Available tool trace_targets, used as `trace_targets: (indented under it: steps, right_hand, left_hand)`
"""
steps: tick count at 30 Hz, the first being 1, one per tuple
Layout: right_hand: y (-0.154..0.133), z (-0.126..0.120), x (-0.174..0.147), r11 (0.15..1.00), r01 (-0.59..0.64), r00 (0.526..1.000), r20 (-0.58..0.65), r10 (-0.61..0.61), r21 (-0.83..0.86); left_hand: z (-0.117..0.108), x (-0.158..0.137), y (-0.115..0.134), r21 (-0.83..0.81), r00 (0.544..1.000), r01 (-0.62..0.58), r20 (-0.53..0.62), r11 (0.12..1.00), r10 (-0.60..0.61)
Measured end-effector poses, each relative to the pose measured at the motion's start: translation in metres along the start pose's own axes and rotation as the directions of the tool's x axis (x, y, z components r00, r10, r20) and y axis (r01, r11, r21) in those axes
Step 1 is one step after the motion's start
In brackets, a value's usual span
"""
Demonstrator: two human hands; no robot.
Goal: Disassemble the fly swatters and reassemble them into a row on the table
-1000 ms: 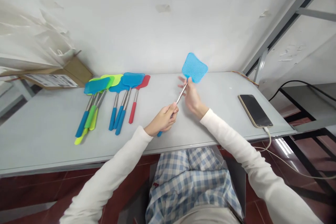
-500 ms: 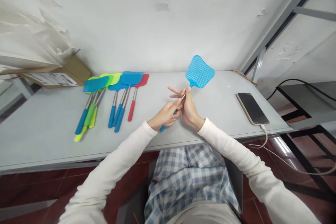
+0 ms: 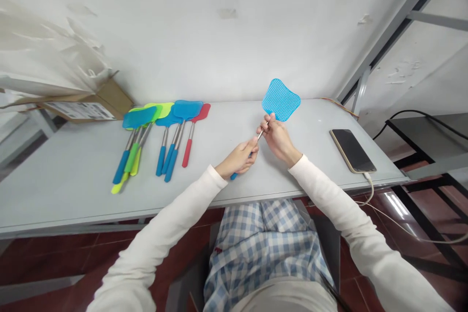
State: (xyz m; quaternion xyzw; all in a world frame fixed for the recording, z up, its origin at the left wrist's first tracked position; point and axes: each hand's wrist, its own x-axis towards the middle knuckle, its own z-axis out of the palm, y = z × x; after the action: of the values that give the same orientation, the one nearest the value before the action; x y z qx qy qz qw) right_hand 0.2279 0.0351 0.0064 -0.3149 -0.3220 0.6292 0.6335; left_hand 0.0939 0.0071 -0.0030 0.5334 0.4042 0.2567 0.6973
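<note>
A blue fly swatter [image 3: 281, 100] with a perforated head is held up over the table between both hands. My left hand [image 3: 240, 157] is closed around its blue grip, whose end pokes out below the fingers. Higher up, my right hand [image 3: 278, 135] pinches the metal shaft just under the head. A short stretch of bare shaft shows between the two hands. To the left lie a red fly swatter [image 3: 187, 152], several blue fly swatters [image 3: 171, 162] and a pile of green, yellow and blue fly swatters [image 3: 132, 156], heads toward the wall.
A smartphone [image 3: 353, 151] with a white charging cable [image 3: 370, 190] lies at the table's right. An opened cardboard box [image 3: 109, 99] stands at the back left. The grey table [image 3: 73, 195] meets a white wall behind. A metal frame [image 3: 395, 24] rises at the right.
My right hand has moved up and right along the shaft, away from my left hand, and its spread fingers have curled in. More of the shaft shows between the hands.
</note>
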Motion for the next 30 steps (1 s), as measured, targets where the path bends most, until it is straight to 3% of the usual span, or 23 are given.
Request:
trace_targets:
  steps: [4,7,11,15,19,24,30]
  right_hand:
    - [-0.026,-0.006,0.025,0.996,0.001,0.987,-0.157,0.014,0.094]
    - [-0.069,-0.031,0.045,0.989,0.132,0.944,-0.312,-0.103,0.074]
    - [-0.111,-0.059,0.063,0.99,0.126,0.946,-0.308,-0.102,0.058]
    - [-0.133,-0.069,0.085,0.974,0.217,0.927,-0.327,-0.185,0.064]
    - [-0.157,-0.078,0.116,0.974,0.221,0.928,-0.299,-0.223,-0.042]
    - [-0.17,-0.087,0.14,0.973,0.233,0.92,-0.325,-0.219,0.004]
    - [-0.162,-0.09,0.146,0.977,0.211,0.901,-0.388,-0.191,0.01]
  left_hand:
    - [0.003,-0.014,-0.007,0.062,0.999,0.039,-0.039,0.997,-0.037]
    - [-0.002,-0.041,-0.014,0.133,0.995,0.092,0.021,0.987,-0.096]
    - [-0.012,-0.068,-0.017,0.182,0.985,0.144,0.065,0.973,-0.158]
    - [-0.023,-0.082,-0.009,0.228,0.99,0.124,0.043,0.966,-0.137]
    - [-0.034,-0.092,-0.001,0.278,0.99,0.119,0.039,0.953,-0.135]
    - [-0.036,-0.091,-0.002,0.287,0.994,0.095,0.017,0.953,-0.104]
    - [-0.038,-0.092,-0.016,0.279,0.995,0.089,0.014,0.956,-0.097]
